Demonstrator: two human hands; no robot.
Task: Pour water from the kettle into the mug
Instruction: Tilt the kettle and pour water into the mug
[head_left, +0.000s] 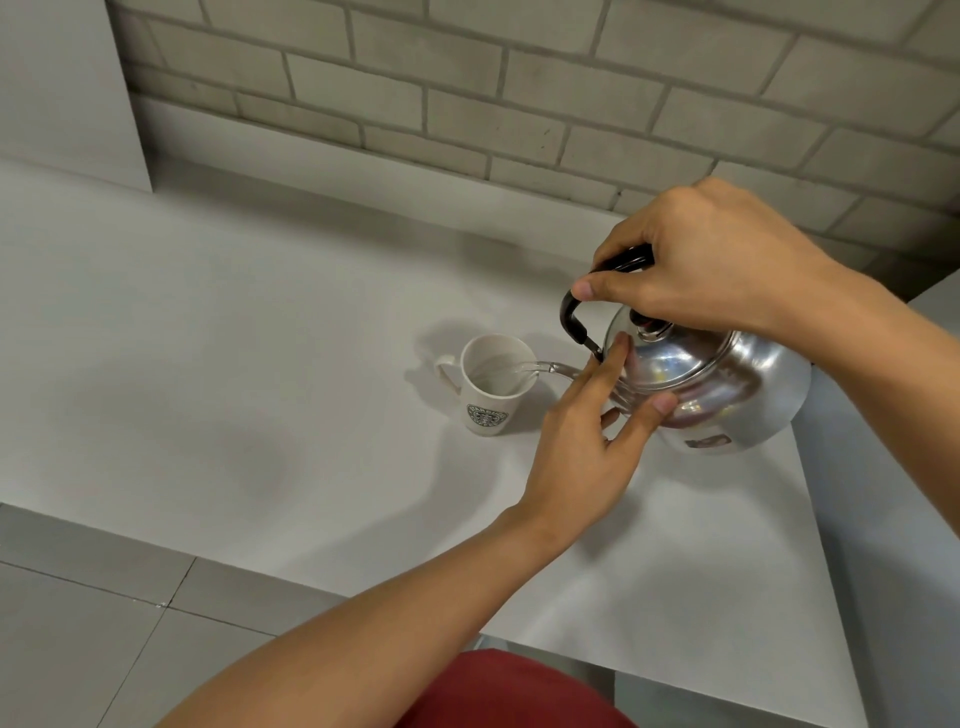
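A shiny steel kettle (727, 395) with a black handle is tilted to the left above the table. My right hand (711, 265) grips its handle from above. A thin stream of water runs from the spout into a white mug (488, 410) with a dark round logo, which stands upright on the white table (234, 364), its handle pointing left. Water shows inside the mug. My left hand (587, 447) rests with spread fingers against the kettle's lid and front side, just right of the mug.
A grey brick wall (519, 104) runs along the back of the table. A white panel (62, 88) stands at the back left. The table's near edge drops to a tiled floor (104, 623) at the lower left. A red garment (514, 691) shows at the bottom.
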